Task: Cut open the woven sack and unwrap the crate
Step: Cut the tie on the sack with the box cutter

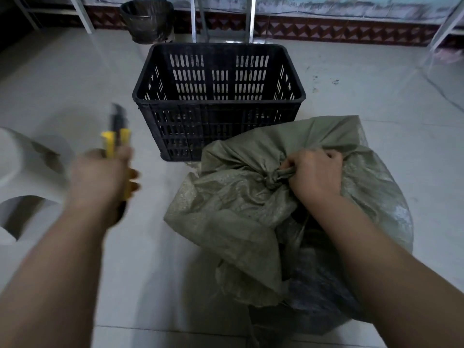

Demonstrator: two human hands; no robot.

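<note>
A grey-green woven sack [241, 212] lies crumpled on the floor at lower right, wrapped round something dark that shows through a gap under my right forearm. My right hand [316, 172] grips the sack's knotted neck. My left hand [100, 177], blurred, holds a yellow and black utility knife [115, 139] upright, blade pointing up, well to the left of the sack. A bare black slatted plastic crate [218, 101] stands upright just behind the sack.
A white plastic stool [22, 177] sits at the left edge. A dark bin [148, 20] lined with a black bag stands at the back by the wall. Metal frame legs [221, 18] rise behind the crate. The floor is pale tile.
</note>
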